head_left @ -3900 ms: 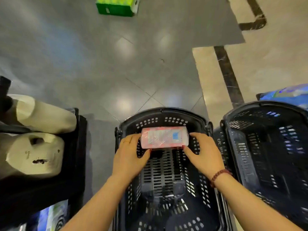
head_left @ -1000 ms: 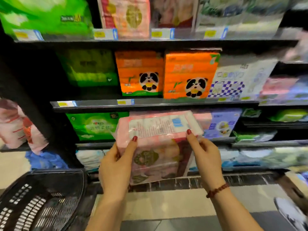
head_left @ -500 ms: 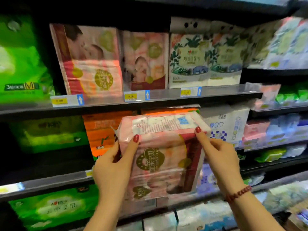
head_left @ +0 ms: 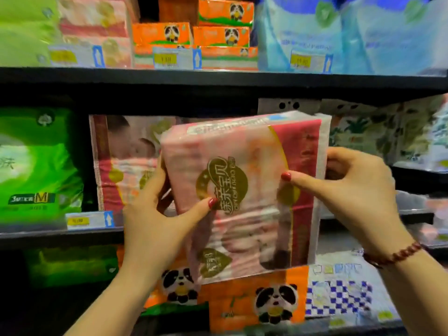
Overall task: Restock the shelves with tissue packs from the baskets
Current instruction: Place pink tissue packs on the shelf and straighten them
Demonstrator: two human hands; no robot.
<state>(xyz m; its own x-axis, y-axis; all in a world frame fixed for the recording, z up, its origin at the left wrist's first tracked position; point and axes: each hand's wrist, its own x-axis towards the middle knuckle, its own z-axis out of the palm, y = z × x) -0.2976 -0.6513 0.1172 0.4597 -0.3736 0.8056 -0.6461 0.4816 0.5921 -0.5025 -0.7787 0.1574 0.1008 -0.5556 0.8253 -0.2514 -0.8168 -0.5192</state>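
the left hand [head_left: 155, 221] and right hand [head_left: 358, 190] each grip a side of the pink pack [head_left: 242, 195], thumbs across its front, holding it upright in front of the middle shelf [head_left: 36, 235]. a matching pack [head_left: 126, 161] stands just behind it to the left. the risk: the slick wrap could slide in the fingers, or the pack's upper edge could catch the shelf above [head_left: 218, 81] if lifted too high and tip out.

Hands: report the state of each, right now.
Left hand: holding the pink tissue pack, thumb across its front.
Right hand: holding the same pack at its right edge.
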